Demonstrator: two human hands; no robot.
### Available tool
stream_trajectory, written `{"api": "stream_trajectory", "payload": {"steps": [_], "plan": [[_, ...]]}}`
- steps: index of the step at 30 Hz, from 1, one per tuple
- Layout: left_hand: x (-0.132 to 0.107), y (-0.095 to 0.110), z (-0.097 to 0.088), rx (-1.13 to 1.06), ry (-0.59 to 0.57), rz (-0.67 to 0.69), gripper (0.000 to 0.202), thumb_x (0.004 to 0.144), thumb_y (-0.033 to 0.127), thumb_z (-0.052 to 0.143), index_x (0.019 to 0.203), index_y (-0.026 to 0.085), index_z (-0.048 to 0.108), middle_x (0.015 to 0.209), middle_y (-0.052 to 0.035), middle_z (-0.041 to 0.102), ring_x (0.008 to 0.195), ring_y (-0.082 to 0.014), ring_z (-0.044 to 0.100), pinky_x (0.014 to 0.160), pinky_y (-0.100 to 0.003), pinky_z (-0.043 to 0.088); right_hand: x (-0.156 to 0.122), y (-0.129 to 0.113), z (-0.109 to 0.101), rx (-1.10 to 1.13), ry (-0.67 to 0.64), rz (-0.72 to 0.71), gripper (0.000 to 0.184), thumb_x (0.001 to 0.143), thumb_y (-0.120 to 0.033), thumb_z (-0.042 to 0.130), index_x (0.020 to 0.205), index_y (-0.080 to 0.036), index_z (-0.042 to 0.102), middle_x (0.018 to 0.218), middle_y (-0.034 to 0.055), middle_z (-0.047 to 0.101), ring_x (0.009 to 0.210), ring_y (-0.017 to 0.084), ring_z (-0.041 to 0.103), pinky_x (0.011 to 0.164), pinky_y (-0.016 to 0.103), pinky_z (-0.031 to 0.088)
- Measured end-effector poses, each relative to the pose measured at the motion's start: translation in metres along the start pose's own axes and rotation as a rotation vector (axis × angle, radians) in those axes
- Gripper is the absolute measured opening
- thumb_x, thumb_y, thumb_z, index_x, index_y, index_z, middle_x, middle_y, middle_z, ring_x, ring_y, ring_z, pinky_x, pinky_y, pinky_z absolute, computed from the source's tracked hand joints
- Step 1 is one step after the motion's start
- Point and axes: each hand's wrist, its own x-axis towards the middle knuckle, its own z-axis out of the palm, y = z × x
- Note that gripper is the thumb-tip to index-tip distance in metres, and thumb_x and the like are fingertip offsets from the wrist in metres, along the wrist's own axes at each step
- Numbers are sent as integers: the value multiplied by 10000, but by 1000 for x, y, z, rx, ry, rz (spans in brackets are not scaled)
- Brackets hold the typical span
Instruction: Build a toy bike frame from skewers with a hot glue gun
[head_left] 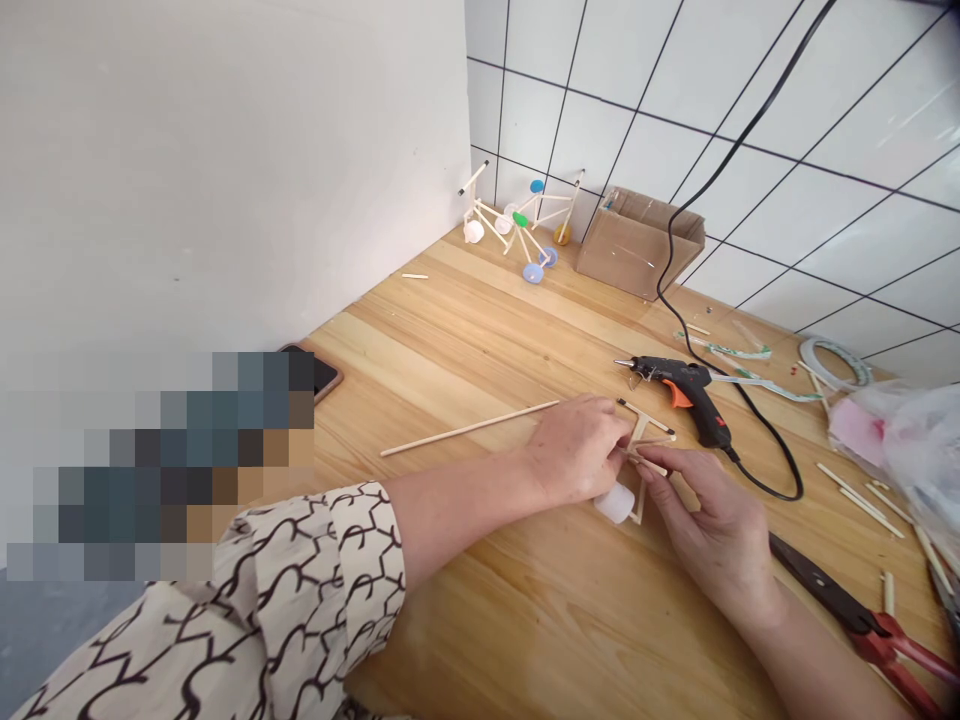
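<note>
My left hand (576, 452) and my right hand (705, 520) meet over a small frame of thin wooden sticks (646, 440) on the wooden table (487, 330). Both hands pinch the frame's sticks with closed fingers. A white bottle cap (615, 503) is attached at the frame's lower end, just under my left hand. A black glue gun (686, 392) with an orange trigger lies just beyond the frame, its black cord (757, 478) curving round to the right.
A long wooden stick (469, 429) lies left of my left hand. Stick-and-cap models (521, 228) and a cardboard box (637, 243) stand at the back corner. Red-handled scissors (862, 620), cut sticks (862, 497), a tape roll (834, 362) and a plastic bag (911, 445) are on the right. A phone (324, 374) lies far left.
</note>
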Motion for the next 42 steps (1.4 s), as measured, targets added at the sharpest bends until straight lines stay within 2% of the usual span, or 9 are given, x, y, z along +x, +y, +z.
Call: {"api": "stream_trajectory", "payload": {"steps": [22,35,42], "plan": [[-1,-1,1,-28,21,14,90,791,219,613,801,175,691,817,-49,641,808,-186,611,741,-288,487,-2,-1,0,32,4,-8,127,874,-178,562,979,-212,626,907,47,711,808,201,660,725,328,510],[-3,-3,2,-105,55,51,154,733,134,618,847,193,703,858,-37,659,844,-182,617,784,-290,489,-2,-3,1,47,22,-3,136,898,-207,519,972,-216,633,901,59,719,806,205,671,726,347,510],[-9,1,-6,-211,166,107,181,714,108,572,850,175,671,870,-44,653,845,-177,609,800,-294,494,-1,-3,0,52,7,-15,130,911,-188,503,968,-205,619,850,51,713,756,189,659,700,334,486]]}}
